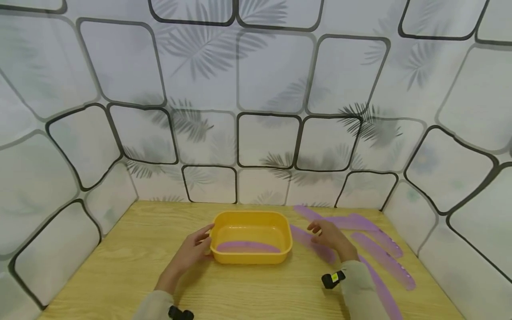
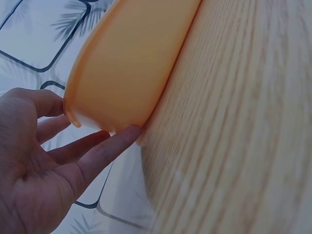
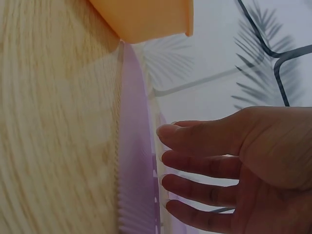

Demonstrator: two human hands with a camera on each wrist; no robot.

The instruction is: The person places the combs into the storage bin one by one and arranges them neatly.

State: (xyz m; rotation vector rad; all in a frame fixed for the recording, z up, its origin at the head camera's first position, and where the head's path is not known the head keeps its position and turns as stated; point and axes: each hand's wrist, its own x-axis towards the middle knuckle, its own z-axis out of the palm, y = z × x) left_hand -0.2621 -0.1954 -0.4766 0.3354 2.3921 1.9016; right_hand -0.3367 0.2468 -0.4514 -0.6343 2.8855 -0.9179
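Note:
A yellow plastic basin [image 1: 251, 259] stands on the wooden table, with one curved translucent purple plastic strip [image 1: 248, 247] lying inside it. My left hand [image 1: 191, 252] is at the basin's left end, its fingertips touching the outside wall. In the left wrist view those fingers [image 2: 109, 150] are spread and fairly straight against the orange-looking wall [image 2: 131, 63]. To the right of the basin, my right hand [image 1: 331, 238] hovers over more purple strips, holding nothing. The right wrist view shows its fingers [image 3: 200, 192] loosely bent beside a purple strip [image 3: 135, 136] that has a finely toothed edge.
Several purple strips lie scattered on the right of the table, among them one with small holes [image 1: 386, 260] and a long one [image 1: 382, 289] partly under the right forearm. Patterned curtain-like sheeting [image 1: 268, 133] surrounds the table [image 1: 248, 293] at the back and sides.

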